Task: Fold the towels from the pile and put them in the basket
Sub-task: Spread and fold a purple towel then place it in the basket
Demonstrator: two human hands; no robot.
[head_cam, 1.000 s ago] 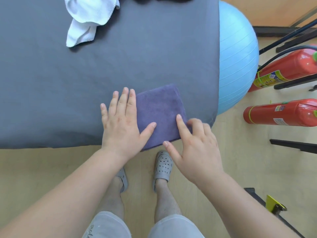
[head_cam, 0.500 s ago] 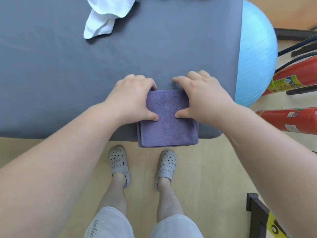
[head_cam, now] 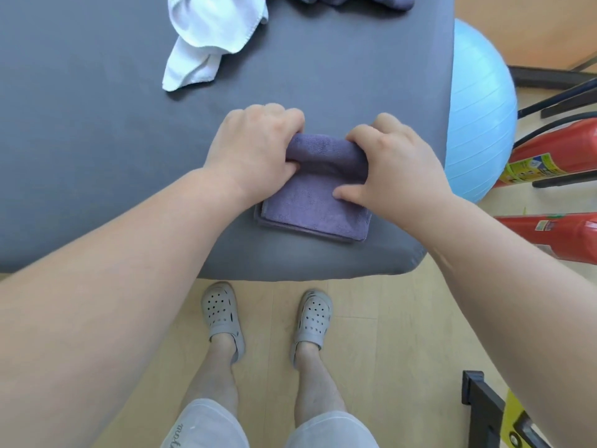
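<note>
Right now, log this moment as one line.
step: folding purple towel | on: grey table | left hand: grips far edge | right hand: grips far edge

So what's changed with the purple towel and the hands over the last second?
Both hands moved from lying flat on the purple towel to its far edge. The left hand and right hand now grip that edge, lifted off the table and curling back toward the person. The towel's near half lies flat by the table's near right corner as before; the white towel further back looks untouched.
</note>
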